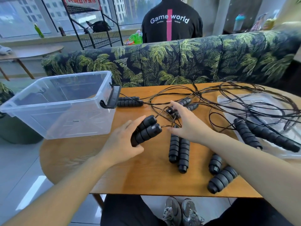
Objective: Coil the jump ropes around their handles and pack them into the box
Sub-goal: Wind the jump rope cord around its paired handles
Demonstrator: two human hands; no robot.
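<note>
My left hand (121,141) grips a pair of black ribbed jump-rope handles (146,130) side by side, a little above the wooden table (143,178). Thin black rope (166,114) runs from their tips toward my right hand (185,123), whose fingers pinch that rope above the tangle. Another handle pair (179,153) lies just under my right wrist. Further pairs lie at the near right (219,174), on the right (260,136), in the middle (185,106) and beside the box (128,101). The clear plastic box (58,103) stands empty at the table's left end.
A loose tangle of black ropes (244,101) covers the far right of the table and lies over a clear plastic lid (268,121). A leaf-patterned sofa back (179,62) runs behind the table, and a person in a black shirt (171,22) stands beyond it.
</note>
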